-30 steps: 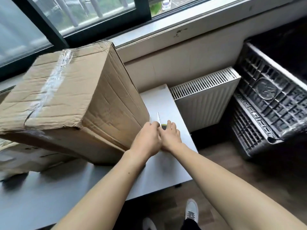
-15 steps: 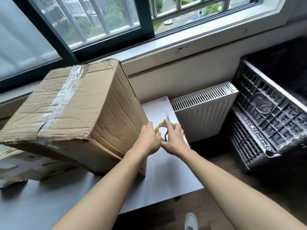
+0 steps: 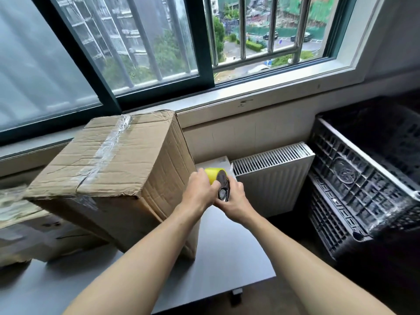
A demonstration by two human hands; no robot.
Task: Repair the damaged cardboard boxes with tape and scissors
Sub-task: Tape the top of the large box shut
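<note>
Grey table [image 3: 227, 258] beside cardboard box [image 3: 127, 169], left hand [image 3: 200, 192] gripping yellow tape roll [image 3: 212, 175], right hand [image 3: 234, 198] gripping (seemingly) scissors [image 3: 223, 189].

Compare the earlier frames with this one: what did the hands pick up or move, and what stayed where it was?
Both hands lifted from the table together. The left hand now holds a yellow tape roll that was hidden before; the right hand grips the scissors, raised from the tabletop. The big cardboard box and radiator stayed put; the camera tilted up.
</note>
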